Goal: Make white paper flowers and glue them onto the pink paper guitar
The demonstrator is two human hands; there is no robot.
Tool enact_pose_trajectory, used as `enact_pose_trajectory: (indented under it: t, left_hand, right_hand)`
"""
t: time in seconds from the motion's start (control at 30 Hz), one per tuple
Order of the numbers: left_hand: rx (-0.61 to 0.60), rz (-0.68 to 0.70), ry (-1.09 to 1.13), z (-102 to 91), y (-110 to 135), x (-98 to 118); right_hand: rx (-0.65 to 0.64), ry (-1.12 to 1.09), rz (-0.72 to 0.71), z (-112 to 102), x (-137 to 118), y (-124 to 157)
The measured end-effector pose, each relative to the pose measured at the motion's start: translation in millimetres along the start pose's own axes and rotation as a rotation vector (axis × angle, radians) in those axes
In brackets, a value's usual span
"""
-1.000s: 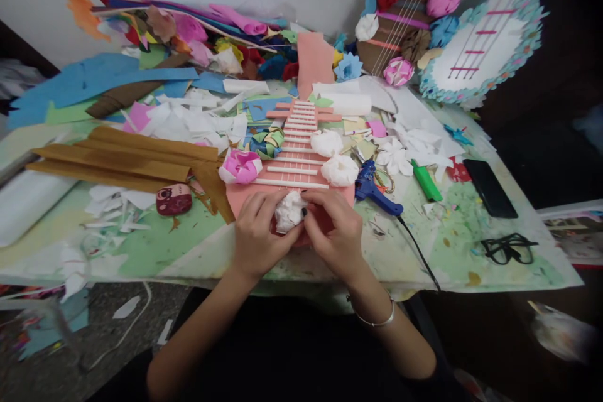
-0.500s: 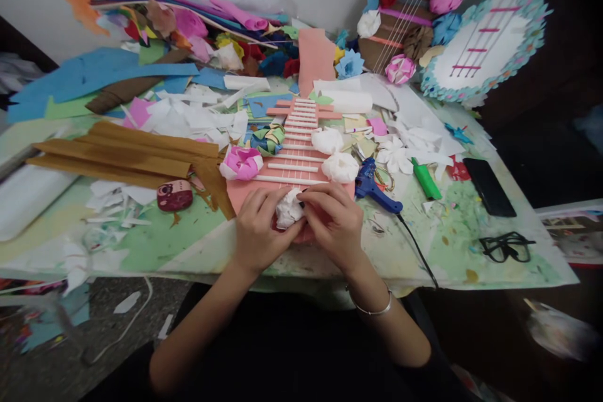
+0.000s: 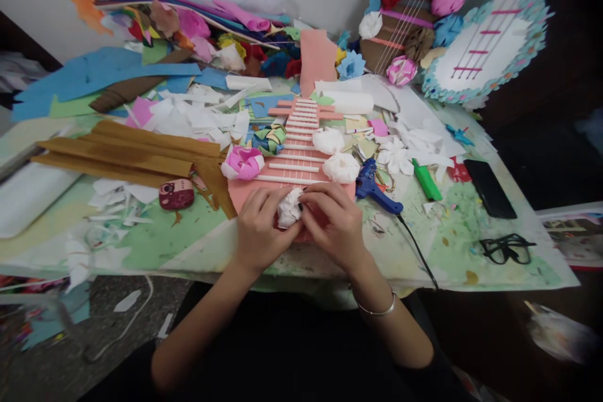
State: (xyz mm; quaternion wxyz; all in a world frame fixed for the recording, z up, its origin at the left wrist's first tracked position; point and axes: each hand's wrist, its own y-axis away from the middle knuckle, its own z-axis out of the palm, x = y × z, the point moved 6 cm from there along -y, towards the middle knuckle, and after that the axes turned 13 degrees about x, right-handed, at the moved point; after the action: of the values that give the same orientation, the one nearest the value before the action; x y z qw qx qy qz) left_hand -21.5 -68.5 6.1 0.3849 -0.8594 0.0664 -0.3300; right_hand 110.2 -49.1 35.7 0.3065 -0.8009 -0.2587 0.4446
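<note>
A crumpled white paper flower (image 3: 289,208) is pinched between my two hands, over the lower end of a pink paper guitar (image 3: 241,193). My left hand (image 3: 260,226) closes on its left side. The fingertips and thumb of my right hand (image 3: 333,220) grip its right edge. On the guitar sit a pink-and-white paper flower (image 3: 242,163), a blue-green paper flower (image 3: 267,139) and two white paper flowers (image 3: 341,168). White paper rolls (image 3: 293,168) cross its body like a ladder. My hands hide the guitar's bottom edge.
A blue glue gun (image 3: 374,185) with a black cord lies right of the guitar. Beyond it are a green tube (image 3: 426,179), a phone (image 3: 490,188) and glasses (image 3: 507,248). Brown crepe paper (image 3: 132,151), a maroon case (image 3: 176,194) and white scraps lie left. Decorated guitars (image 3: 480,56) stand behind.
The white flower has turned slightly between my fingers, and my right fingertips have shifted a little on its edge. Everything else lies as before; the view has moved slightly.
</note>
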Motion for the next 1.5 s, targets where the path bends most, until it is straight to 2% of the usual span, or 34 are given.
enact_pose_trajectory:
  t: [0.13,0.23,0.33,0.43,0.5,0.63,0.83,1.2,1.4,1.5]
  left_hand:
    - [-0.009,-0.029,-0.008,2.1,1,0]
    - [-0.061,-0.043,0.029,-0.1,-2,-1]
    - [-0.189,-0.029,0.153,-6.7,-6,-5]
    - [-0.357,-0.081,0.284,-13.1,-8,-17]
    - [-0.387,-0.124,0.342,-17.4,-10,-26]
    - [-0.335,-0.185,0.395,-19.1,-12,-34]
    - [-0.244,-0.089,0.301,-17.1,-17,-26]
    - [-0.325,-0.014,0.365,-9.3,-16,-13]
    - [-0.308,0.015,0.351,-10.4,-18,-7]
    - [-0.298,0.038,0.332,-11.0,-18,-5]
  right_hand:
    - [0.003,-0.004,0.008,-1,1,1]
    - [0.012,-0.029,0.031,-3,2,1]
    - [0.003,-0.06,0.067,-4,4,2]
    - [0.004,-0.091,0.107,-5,5,4]
    - [0.029,-0.099,0.131,-7,6,4]
    - [0.026,-0.121,0.148,-8,6,5]
    - [-0.012,-0.127,0.122,-10,5,8]
    - [-0.082,-0.209,0.102,-11,6,11]
    - [-0.002,-0.091,0.088,-14,9,13]
    - [0.051,-0.011,0.138,-17,11,15]
